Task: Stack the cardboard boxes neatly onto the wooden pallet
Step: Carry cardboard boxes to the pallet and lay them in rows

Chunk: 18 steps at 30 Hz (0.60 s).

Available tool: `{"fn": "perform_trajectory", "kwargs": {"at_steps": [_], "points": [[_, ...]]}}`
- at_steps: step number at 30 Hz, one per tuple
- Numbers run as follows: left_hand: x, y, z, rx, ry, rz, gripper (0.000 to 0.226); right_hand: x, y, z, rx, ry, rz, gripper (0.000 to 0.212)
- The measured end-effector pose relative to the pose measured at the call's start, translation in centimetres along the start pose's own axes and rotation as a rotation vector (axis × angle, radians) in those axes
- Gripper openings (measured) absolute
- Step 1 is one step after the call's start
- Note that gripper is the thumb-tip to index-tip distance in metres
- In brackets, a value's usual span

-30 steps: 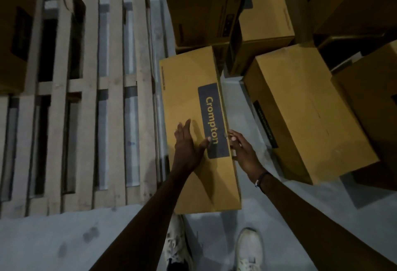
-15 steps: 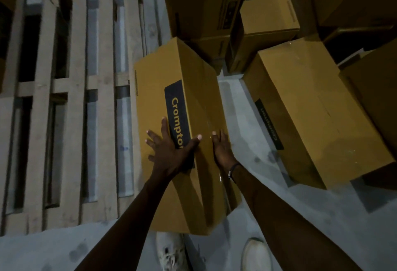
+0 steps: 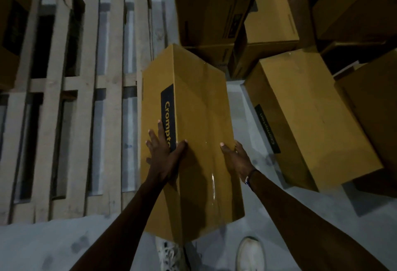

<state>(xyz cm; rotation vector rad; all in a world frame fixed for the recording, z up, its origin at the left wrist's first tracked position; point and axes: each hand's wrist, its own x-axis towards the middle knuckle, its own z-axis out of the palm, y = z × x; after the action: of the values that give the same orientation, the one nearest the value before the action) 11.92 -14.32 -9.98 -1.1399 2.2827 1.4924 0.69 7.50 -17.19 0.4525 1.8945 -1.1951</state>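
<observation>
A long tan cardboard box [image 3: 199,109] with a dark "Crompton" label is tilted up off the floor, just right of the wooden pallet [image 3: 86,99]. My left hand [image 3: 165,154] presses flat on its left labelled face, fingers spread and thumb over the top edge. My right hand [image 3: 236,159] presses on the right side, thumb on top, with the other fingers mostly hidden down the far face. One more box [image 3: 12,34] sits on the pallet's far left corner.
Several more cardboard boxes lie on the concrete floor: one angled to the right [image 3: 305,116], others piled behind [image 3: 210,6] and at the far right [image 3: 354,2]. My shoes [image 3: 250,253] stand under the held box's near end.
The box lay flat on the floor a second ago. It has been rolled onto its edge and raised between both hands, its label face now turned left toward the pallet.
</observation>
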Motion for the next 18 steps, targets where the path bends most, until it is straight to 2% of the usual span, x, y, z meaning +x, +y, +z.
{"fn": "perform_trajectory", "kwargs": {"at_steps": [2, 4, 8, 12, 16, 18], "points": [[-1.2, 1.2, -1.2, -0.028, 0.009, 0.031, 0.123, -2.9, -1.4, -1.0, 0.009, 0.019, -0.032, 0.08], [-2.8, 2.8, -3.0, -0.07, 0.024, 0.066, 0.115, -5.8, -3.0, -2.2, 0.026, 0.025, -0.073, 0.067], [-7.9, 7.1, -7.7, -0.243, 0.071, 0.077, 0.108, -12.6, -8.1, -3.9, 0.002, -0.003, -0.186, 0.063], [-14.7, 10.9, -13.0, -0.46, 0.108, 0.054, 0.099, -20.5, -13.9, -5.6, -0.126, -0.057, -0.325, 0.059], [-24.6, 14.6, -18.4, -0.665, 0.2, 0.072, 0.097, -30.2, -19.0, -6.6, -0.226, -0.144, -0.476, 0.058], [-30.9, 16.8, -21.1, -0.727, 0.247, 0.103, 0.087, -35.9, -21.3, -6.8, -0.26, -0.192, -0.548, 0.053]]}}
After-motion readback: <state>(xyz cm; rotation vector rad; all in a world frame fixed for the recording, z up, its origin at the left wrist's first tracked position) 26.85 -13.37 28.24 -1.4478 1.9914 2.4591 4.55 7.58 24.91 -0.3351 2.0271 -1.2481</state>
